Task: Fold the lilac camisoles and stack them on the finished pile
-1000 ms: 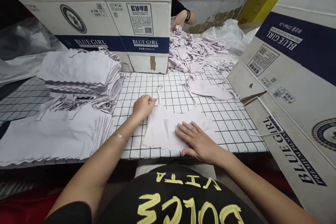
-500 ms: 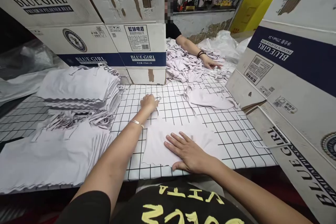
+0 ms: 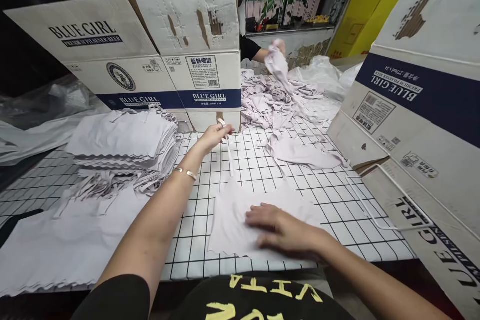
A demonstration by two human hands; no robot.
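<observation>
A pale pink strappy camisole top lies spread on the grid-patterned table in front of me. My left hand pinches the end of its left shoulder strap and holds it stretched up and away from the body of the top. Over the lower middle of the cloth is my right hand, its fingers stretched out; it is slightly blurred, and I cannot tell how firmly it touches. Another pale pink garment lies crumpled farther back on the right.
Stacks of folded tops stand at the left. An upright beer carton rises behind them, and another carton stands at right beside a white wire rack. Across the table, a co-worker's hand lifts a garment from a heap.
My left hand has drawn the strap out and up. My right hand's fingers have lifted from lying flat into a looser arch. The co-worker has raised a garment from the heap.
</observation>
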